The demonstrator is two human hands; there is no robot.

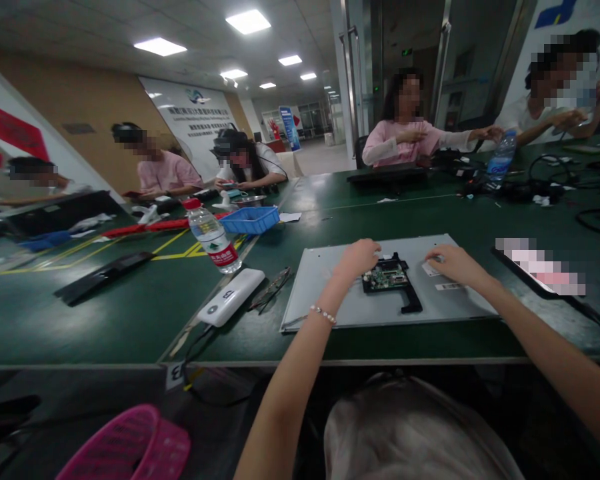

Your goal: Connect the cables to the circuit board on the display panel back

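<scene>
A flat grey panel (325,300) lies on the green table in front of me. On it sits a green circuit board (391,277) in a black plastic frame (410,297). My left hand (361,257) is at the upper left corner of the board, its fingers bent together; what they hold, if anything, is too small to make out. Over the panel's right part is my right hand (447,263), fingers curled near a small white label (430,269). Whether it grips anything is unclear. A second white label (450,287) lies just below it.
Left of the panel are glasses (270,291), a white power bank (233,297), a red-capped bottle (214,240) and a blue tray (250,220). A phone (537,270) with a cable lies right. A pink basket (130,443) stands below the table edge. Several people sit across.
</scene>
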